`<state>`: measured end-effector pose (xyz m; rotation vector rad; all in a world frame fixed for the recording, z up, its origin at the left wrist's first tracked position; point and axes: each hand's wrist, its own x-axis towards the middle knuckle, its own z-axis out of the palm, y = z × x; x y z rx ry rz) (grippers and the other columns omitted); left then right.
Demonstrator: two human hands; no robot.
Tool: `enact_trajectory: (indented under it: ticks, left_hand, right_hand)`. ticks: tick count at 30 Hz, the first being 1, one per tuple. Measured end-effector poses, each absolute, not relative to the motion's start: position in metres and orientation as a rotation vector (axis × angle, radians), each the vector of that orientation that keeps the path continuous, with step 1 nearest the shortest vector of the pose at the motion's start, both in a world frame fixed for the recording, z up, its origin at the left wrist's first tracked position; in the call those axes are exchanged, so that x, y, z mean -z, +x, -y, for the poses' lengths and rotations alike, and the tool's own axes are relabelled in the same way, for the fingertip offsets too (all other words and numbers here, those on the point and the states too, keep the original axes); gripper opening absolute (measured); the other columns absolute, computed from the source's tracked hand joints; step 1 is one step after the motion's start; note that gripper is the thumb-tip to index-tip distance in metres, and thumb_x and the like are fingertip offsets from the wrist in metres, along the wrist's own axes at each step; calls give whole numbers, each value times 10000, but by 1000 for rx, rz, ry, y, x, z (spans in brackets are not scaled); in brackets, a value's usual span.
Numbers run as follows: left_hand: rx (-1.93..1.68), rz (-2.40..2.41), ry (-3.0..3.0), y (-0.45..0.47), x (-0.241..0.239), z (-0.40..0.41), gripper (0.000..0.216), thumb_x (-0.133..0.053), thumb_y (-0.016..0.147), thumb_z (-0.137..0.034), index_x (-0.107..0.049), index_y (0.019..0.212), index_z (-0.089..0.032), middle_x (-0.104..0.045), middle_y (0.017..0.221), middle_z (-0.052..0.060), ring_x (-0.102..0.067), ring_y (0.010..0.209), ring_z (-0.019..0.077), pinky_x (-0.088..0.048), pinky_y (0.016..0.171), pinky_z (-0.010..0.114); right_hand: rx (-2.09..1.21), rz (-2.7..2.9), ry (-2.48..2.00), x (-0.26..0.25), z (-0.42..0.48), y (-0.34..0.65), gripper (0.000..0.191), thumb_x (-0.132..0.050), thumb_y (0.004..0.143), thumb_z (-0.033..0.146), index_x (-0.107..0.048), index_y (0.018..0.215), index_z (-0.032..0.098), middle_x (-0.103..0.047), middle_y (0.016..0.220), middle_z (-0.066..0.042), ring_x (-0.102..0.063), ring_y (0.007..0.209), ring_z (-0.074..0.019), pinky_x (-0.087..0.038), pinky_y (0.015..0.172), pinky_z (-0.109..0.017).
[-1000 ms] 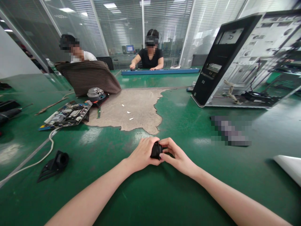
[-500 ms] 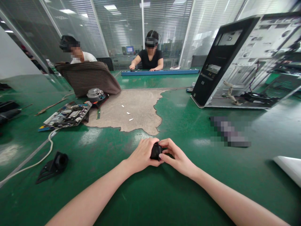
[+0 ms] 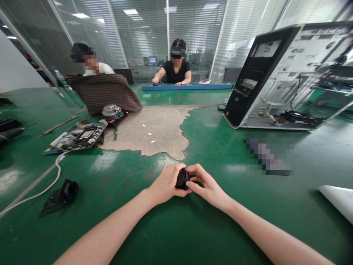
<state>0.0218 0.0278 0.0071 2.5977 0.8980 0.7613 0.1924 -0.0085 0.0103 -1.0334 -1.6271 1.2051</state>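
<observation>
Between my two hands is a small black rounded part [image 3: 182,179] with a rim on its right side; its exact kind does not show. My left hand [image 3: 167,181] is closed around it from the left, fingers over the top and thumb below. From the right, my right hand [image 3: 205,184] pinches the rim with thumb and fingertips. Both hands are low over the green tabletop [image 3: 154,235]. A black plastic piece with a round collar and flat base [image 3: 62,195] lies off to the left.
A circuit board [image 3: 78,136] with a white cable lies at left, before a brown fabric-covered panel [image 3: 104,92]. An open computer case [image 3: 264,81] stands at right. A blurred flat object [image 3: 267,156] lies nearer. Two people sit across the table, one behind a long blue bar [image 3: 187,87].
The whole view has shifted very slightly. Both hands keep nearly the same hold on the black part, and nothing has been let go.
</observation>
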Motion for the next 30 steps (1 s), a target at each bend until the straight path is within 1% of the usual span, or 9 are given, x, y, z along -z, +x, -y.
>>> enact_trajectory:
  ticks: [3, 7, 13, 17, 20, 25, 30]
  left_hand:
    - [-764, -895, 2604, 22, -6, -28, 613, -639, 660, -359, -282, 1130, -193, -499, 1031, 72, -502, 915, 230, -382, 774, 368]
    - [-743, -900, 2600, 21, -6, -28, 636, -657, 643, -354, -281, 1131, -195, -495, 1038, 71, -496, 922, 231, -383, 781, 368]
    - [-740, -910, 2590, 21, -7, -28, 643, -667, 633, -334, -281, 1128, -196, -494, 1042, 70, -496, 923, 231, -383, 786, 369]
    - [-766, -897, 2597, 21, -4, -28, 640, -652, 644, -343, -275, 1139, -192, -494, 1045, 73, -497, 927, 231, -379, 785, 366]
    - [-776, -890, 2597, 21, -4, -29, 619, -637, 658, -352, -276, 1137, -198, -496, 1044, 71, -500, 929, 230, -377, 783, 364]
    - [-751, -895, 2590, 21, -6, -28, 637, -654, 644, -358, -278, 1133, -201, -498, 1034, 69, -502, 929, 236, -383, 778, 366]
    - [-755, -915, 2573, 21, -6, -28, 644, -664, 629, -332, -287, 1136, -206, -502, 1037, 68, -509, 917, 234, -382, 779, 369]
  right_hand:
    - [-1188, 1609, -992, -11, 9, 193, 145, -522, 792, 236, -489, 932, 216, -503, 965, -26, -518, 916, -149, -468, 782, -286]
    - [-1167, 1568, -1024, -10, 8, 191, 99, -509, 806, 254, -504, 895, 213, -507, 921, -18, -529, 876, -140, -464, 768, -281]
    - [-1227, 1547, -1103, -10, 7, 189, 172, -510, 803, 256, -461, 962, 210, -537, 931, -25, -543, 892, -153, -465, 786, -318]
    - [-1246, 1595, -1042, -12, 8, 190, 151, -521, 793, 241, -475, 932, 206, -536, 906, -19, -543, 882, -147, -469, 771, -302]
    - [-1201, 1615, -1002, -12, 9, 192, 166, -544, 777, 226, -485, 932, 218, -507, 942, -21, -522, 907, -143, -472, 782, -289]
    - [-1177, 1579, -1041, -10, 8, 191, 109, -512, 803, 260, -495, 904, 221, -508, 907, -16, -530, 882, -138, -473, 779, -293]
    - [-1201, 1566, -1104, -8, 7, 189, 194, -516, 800, 255, -462, 981, 211, -548, 938, -32, -549, 903, -158, -476, 788, -326]
